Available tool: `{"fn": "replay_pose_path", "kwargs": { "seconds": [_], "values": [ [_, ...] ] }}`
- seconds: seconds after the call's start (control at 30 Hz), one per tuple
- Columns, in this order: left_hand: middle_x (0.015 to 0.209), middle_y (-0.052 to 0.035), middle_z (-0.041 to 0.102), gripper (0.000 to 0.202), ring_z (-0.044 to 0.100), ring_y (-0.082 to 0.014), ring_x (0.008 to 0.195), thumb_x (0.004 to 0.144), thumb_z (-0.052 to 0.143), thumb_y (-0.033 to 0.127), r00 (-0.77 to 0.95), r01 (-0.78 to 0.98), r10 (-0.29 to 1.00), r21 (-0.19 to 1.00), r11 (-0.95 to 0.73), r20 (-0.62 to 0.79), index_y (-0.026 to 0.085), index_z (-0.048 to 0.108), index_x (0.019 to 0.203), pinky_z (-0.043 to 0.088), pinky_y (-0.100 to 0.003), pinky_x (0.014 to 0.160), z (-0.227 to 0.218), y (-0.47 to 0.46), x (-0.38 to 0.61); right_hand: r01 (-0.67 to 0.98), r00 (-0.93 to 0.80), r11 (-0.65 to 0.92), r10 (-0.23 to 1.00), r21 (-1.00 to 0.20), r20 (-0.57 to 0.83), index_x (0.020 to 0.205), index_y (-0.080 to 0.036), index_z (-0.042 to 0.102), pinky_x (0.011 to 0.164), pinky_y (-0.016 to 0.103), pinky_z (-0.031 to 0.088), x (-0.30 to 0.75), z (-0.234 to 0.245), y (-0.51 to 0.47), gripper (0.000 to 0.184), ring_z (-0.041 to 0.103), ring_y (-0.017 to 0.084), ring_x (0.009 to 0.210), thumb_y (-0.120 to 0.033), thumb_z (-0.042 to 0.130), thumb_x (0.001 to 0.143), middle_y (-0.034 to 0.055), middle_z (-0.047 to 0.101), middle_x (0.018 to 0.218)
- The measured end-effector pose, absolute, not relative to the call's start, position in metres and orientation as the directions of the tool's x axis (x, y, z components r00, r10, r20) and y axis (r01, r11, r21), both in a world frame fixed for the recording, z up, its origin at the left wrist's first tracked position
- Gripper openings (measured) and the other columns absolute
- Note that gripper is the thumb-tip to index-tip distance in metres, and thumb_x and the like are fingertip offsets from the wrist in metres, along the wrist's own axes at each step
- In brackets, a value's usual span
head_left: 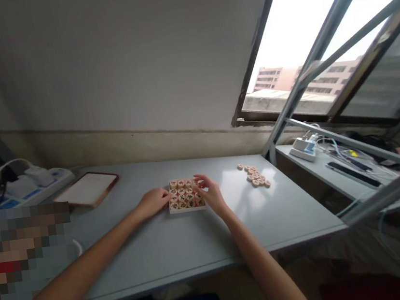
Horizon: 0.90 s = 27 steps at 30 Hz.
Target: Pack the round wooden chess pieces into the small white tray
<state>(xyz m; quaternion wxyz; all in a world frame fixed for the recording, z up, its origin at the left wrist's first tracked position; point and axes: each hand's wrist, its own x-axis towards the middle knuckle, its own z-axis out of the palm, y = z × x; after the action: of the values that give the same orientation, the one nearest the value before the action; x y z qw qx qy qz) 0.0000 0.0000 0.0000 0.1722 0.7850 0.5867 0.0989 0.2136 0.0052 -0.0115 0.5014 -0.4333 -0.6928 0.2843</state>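
Observation:
A shallow white box (pixel 187 210) lies on the desk in front of me, filled with rows of round wooden Chinese chess pieces (pixel 182 197) marked with red and dark characters. My left hand (pixel 153 202) holds the box at its left side, fingers bent against the edge. Over the right end of the box is my right hand (pixel 211 195). Its thumb and forefinger curl around a piece in the back right corner, which they partly cover. Farther right, several loose Chinese chess pieces (pixel 256 176) lie in a cluster on the desk.
The grey desk (pixel 155 257) meets a wall at the back. On the left are a red-rimmed tray-like board (pixel 87 189) and a power strip (pixel 26 188) with plugs. A metal bed-frame post (pixel 297 92) rises at the right, before another desk with cables and a power strip (pixel 304 148).

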Motion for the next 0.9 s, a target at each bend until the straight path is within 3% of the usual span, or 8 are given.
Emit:
{"fn": "replay_pose_path", "kwargs": {
  "seconds": [0.13, 0.27, 0.5, 0.67, 0.9],
  "values": [
    [0.059, -0.0035, 0.061, 0.042, 0.051, -0.0137, 0.054, 0.079, 0.031, 0.040, 0.318, 0.894, 0.948, 0.336, -0.297, -0.009, 0.018, 0.058, 0.056, 0.026, -0.023, 0.051, -0.001, 0.007, 0.004, 0.372, -0.146, 0.444, 0.895, -0.815, 0.422, 0.098, -0.019, 0.059, 0.064, 0.026, 0.047, 0.210, -0.011, 0.002, 0.028, 0.056, 0.012, 0.067, -0.025, 0.060, 0.070, 0.0016, 0.063, 0.080],
    [0.067, -0.0057, 0.065, 0.037, 0.054, -0.0147, 0.058, 0.077, 0.035, 0.039, 0.298, 0.910, 0.955, 0.298, -0.288, 0.013, 0.018, 0.061, 0.061, 0.028, -0.022, 0.052, 0.001, 0.025, 0.015, 0.392, -0.205, 0.498, 0.867, -0.774, 0.455, 0.094, -0.020, 0.060, 0.065, 0.025, 0.047, 0.207, -0.012, 0.007, 0.024, 0.056, 0.012, 0.067, -0.022, 0.061, 0.070, 0.0022, 0.063, 0.085],
    [0.058, -0.0045, 0.062, 0.037, 0.056, -0.0157, 0.057, 0.077, 0.037, 0.038, 0.269, 0.884, 0.962, 0.408, -0.229, -0.042, 0.018, 0.063, 0.059, 0.032, -0.023, 0.052, 0.003, 0.058, 0.043, 0.502, -0.214, 0.527, 0.844, -0.685, 0.492, 0.090, -0.021, 0.063, 0.063, 0.025, 0.046, 0.211, -0.001, 0.045, 0.020, 0.057, 0.013, 0.066, -0.025, 0.060, 0.070, 0.0018, 0.063, 0.080],
    [0.076, -0.0077, 0.067, 0.037, 0.059, -0.0185, 0.070, 0.080, 0.036, 0.037, 0.218, 0.881, 0.966, 0.397, -0.257, 0.142, 0.018, 0.067, 0.074, 0.036, -0.025, 0.060, -0.014, 0.054, 0.049, 0.609, -0.288, 0.557, 0.819, -0.564, 0.497, 0.091, -0.020, 0.062, 0.067, 0.025, 0.044, 0.215, -0.003, 0.067, 0.020, 0.056, 0.013, 0.070, -0.021, 0.059, 0.071, 0.0028, 0.062, 0.084],
    [0.080, -0.0087, 0.067, 0.041, 0.060, -0.0196, 0.075, 0.082, 0.034, 0.041, 0.218, 0.877, 0.968, 0.410, -0.251, 0.125, 0.018, 0.068, 0.078, 0.038, -0.026, 0.065, -0.019, 0.058, 0.048, 0.643, -0.413, 0.643, 0.748, -0.416, 0.520, 0.103, -0.021, 0.058, 0.080, 0.027, 0.040, 0.200, -0.018, 0.065, 0.028, 0.053, 0.015, 0.088, -0.012, 0.051, 0.077, 0.0046, 0.058, 0.098]
  ]
}}
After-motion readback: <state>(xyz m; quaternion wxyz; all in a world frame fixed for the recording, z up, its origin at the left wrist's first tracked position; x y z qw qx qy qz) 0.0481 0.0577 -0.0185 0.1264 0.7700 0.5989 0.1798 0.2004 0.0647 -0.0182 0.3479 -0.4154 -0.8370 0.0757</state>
